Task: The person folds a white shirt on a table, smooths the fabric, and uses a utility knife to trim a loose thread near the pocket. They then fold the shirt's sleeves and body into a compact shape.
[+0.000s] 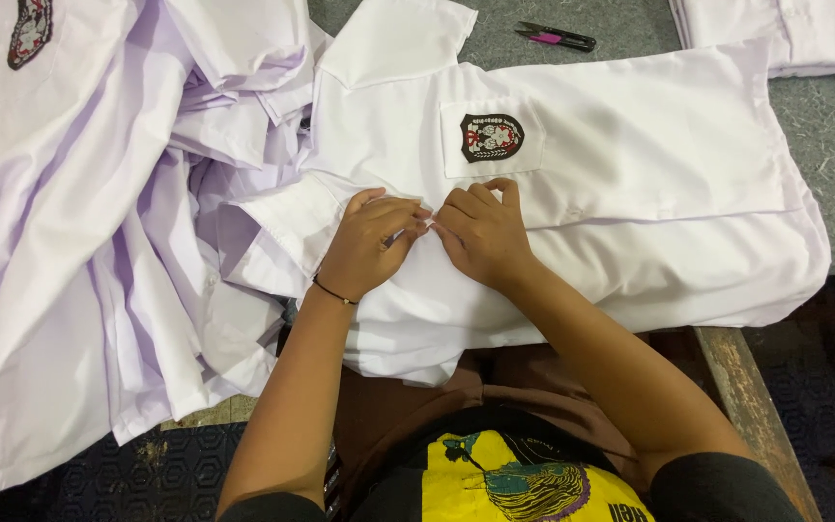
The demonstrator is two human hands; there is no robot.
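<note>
A grey felt-covered worktable [828, 126] with a worn wooden edge carries the work, and loose threads lie scattered on its bare patch to the right. Spread across it is a white cotton short-sleeved shirt [649, 145] with a chest pocket bearing a dark shield-shaped embroidered badge [492, 137].

Both hands meet at the shirt's front opening, just below that pocket. The left hand [371, 246], with a thin black cord bracelet [333, 291] at the wrist, has its fingers curled and pinched onto a fold of the white cloth; the right hand [480, 232] pinches the same strip from the other side, the fingertips of the two nearly touching. Both grips are narrow and closed on fabric. Whether a button or a buttonhole sits between them cannot be told, since the fingers hide the spot.

As a judgement, the shirt in hand looks partly dealt with: it lies flat and smoothed away from the grip towards the right, while the cloth near the person's lap hangs loose over the table edge.

Left of the grip sits a crumpled heap of white shirts [99, 242], unfolded. Beyond the grip, at the far edge, lie small thread snips with a pink handle [555, 37], untouched, and a folded white garment [785, 34] rests in the far right corner.
</note>
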